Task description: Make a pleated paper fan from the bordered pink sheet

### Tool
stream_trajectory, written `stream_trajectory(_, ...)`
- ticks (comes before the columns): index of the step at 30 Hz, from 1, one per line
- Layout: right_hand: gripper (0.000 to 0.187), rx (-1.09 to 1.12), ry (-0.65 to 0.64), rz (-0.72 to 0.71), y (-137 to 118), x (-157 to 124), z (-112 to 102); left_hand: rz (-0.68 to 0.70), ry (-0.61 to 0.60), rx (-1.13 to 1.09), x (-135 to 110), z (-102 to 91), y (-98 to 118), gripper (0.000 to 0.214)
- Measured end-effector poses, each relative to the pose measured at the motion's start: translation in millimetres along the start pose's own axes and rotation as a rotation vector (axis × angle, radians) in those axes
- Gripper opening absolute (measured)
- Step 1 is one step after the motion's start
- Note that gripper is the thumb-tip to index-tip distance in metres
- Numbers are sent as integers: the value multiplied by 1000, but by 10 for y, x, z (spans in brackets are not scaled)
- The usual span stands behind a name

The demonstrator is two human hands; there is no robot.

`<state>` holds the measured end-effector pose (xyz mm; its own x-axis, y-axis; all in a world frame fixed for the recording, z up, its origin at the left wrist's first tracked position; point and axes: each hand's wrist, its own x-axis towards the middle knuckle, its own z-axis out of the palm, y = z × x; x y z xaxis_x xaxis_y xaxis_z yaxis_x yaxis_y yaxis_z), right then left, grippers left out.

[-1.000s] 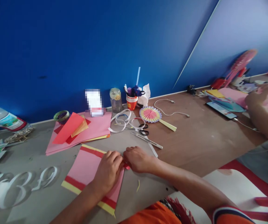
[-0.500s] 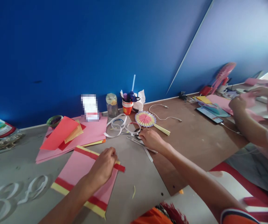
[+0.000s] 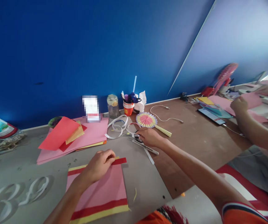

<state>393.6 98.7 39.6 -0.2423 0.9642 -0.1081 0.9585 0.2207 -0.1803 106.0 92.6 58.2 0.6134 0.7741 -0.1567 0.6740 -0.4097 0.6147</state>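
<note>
- Blue wall (image 3: pixel 115 46) behind a grey-and-brown tabletop (image 3: pixel 189 143).
- On the grey part, near the front, lies a pink sheet (image 3: pixel 106 188) bordered in red and yellow.
- Left hand (image 3: pixel 101 165): pinching the sheet's far edge, beside a jutting red strip (image 3: pixel 121 161).
- Right hand (image 3: pixel 150 137): over the scissors (image 3: pixel 137 138); cannot tell whether it grips them.
- Just beside: a cutter (image 3: pixel 149 147); beyond, a paper fan (image 3: pixel 146 120).
</note>
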Motion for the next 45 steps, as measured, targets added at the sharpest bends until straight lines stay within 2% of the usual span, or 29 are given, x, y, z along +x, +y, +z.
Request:
stream_trajectory(4, 34, -24, 2, 38, -8, 29, -13, -46, -12, -77, 61, 60, -92, 22)
stream_trajectory(13, 35, -65, -21, 68, -49, 86, 9, -2, 34, -128, 42, 146, -276, 25)
stream_trajectory(18, 38, 26, -17, 59, -65, 76, -17, -1, 56, -132, 65, 195, -362, 23)
stream_trajectory(24, 35, 398, 33, 70, 128, -25, -116, 6, 40, -188, 41, 158, -333, 21)
stream_trajectory(29, 28, 864, -20, 60, 207, -98, -6, -11, 46, -252, 37, 157, -338, 22)
stream_trajectory(37, 59, 1361, -76, -34, -78, -192, 104, -2, 65, -294, 51, 216, -407, 21)
stream_trajectory(40, 58, 1492, -167, -63, -224, -179, 124, 8, 69, -292, 41, 204, -395, 20)
stream_trajectory(43, 55, 1607, -250, -28, -379, -173, 158, 3, 75, -290, 26, 188, -382, 21)
stream_trajectory(45, 55, 1630, -231, 30, -480, -196, 172, -9, 79, -292, 14, 173, -381, 21)
